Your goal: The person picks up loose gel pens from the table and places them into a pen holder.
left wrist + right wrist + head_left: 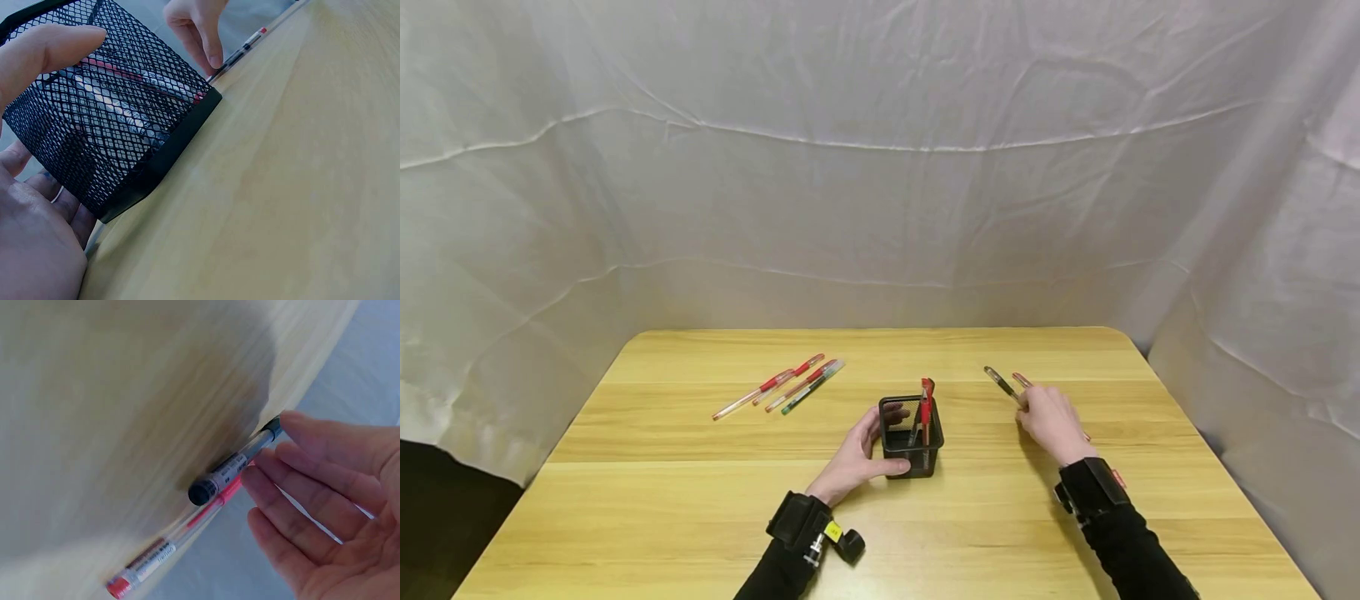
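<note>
My left hand (848, 458) holds a black mesh pen holder (923, 465), thumb on the near side and fingers around the far side. A red pen (927, 410) and a darker pen stand leaning inside it. Over the right part of the table, my right hand (1051, 419) pinches a black gel pen (228, 472) between thumb and fingers. The pen's black-capped end points toward the back of the table. A red gel pen (153, 559) lies right beside it, partly hidden under the hand in the head view.
Several pens lie in a loose group at the back left, among them red pens (752, 402) and a green pen (812, 387). The wooden table (662, 517) ends at a white cloth (880, 208) that hangs at the back and sides.
</note>
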A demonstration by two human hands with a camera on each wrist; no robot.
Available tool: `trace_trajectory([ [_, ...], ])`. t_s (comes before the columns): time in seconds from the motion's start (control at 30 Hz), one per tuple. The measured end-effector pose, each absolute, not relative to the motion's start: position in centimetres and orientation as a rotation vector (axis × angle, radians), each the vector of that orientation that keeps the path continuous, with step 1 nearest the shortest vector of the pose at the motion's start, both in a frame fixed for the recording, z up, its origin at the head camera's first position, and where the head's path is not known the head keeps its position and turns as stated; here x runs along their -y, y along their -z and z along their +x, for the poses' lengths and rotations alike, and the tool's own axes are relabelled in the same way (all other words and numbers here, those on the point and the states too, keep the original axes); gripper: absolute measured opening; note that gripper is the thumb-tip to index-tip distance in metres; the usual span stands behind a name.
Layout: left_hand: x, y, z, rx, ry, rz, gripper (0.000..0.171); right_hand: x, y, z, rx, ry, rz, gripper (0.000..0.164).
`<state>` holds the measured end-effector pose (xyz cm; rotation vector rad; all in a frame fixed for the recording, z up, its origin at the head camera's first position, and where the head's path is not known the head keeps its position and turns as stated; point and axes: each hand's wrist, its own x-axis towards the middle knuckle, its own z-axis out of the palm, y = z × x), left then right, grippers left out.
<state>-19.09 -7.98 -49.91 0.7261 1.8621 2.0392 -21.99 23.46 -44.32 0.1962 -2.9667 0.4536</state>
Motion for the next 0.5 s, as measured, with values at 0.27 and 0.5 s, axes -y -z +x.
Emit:
trace_trajectory([
  [0.27,8.0,50.0,-19.1,-1.877,-2.055,0.708,0.078,-23.7,43.9,-22.6,3.003,-0.359,0.111,0.007],
  [0.5,8.0,49.9,-19.1,-1.87,-2.054,0.721,0.078,-23.2,43.5,-23.6,3.152,-0.227,0.132,0.023],
])
